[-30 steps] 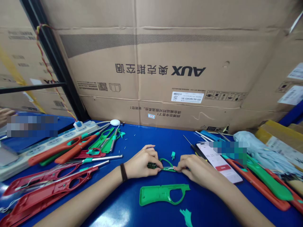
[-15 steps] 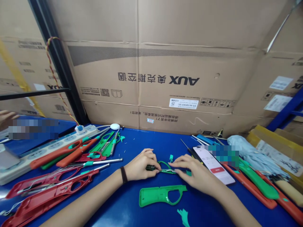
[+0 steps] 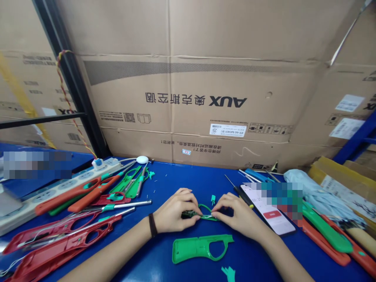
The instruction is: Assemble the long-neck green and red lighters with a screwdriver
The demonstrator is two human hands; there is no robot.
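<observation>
Between my hands, low over the blue table, is a green lighter body [image 3: 209,218] with an oval finger loop; its inner parts are mostly hidden. My left hand [image 3: 177,210] is closed around the body's left end. My right hand [image 3: 237,213] pinches at its right end, thumb and forefinger near a thin pale piece. Nearer me lies a separate green casing half [image 3: 192,250], inner side up. Below it is a turquoise trigger piece [image 3: 228,273]. Beyond my right fingertips rests a small turquoise part [image 3: 213,199].
On the left lie opened red lighter casings [image 3: 67,244], orange lighters [image 3: 94,194] and a white power strip [image 3: 64,184]. A phone [image 3: 272,215], a screwdriver [image 3: 245,197] and more lighters [image 3: 329,227] are on the right. A cardboard wall [image 3: 190,78] stands behind.
My right hand's fingers have drawn in to a tighter pinch at the lighter body. My left hand stays on its end. Another person's hand at the far left is gone from view.
</observation>
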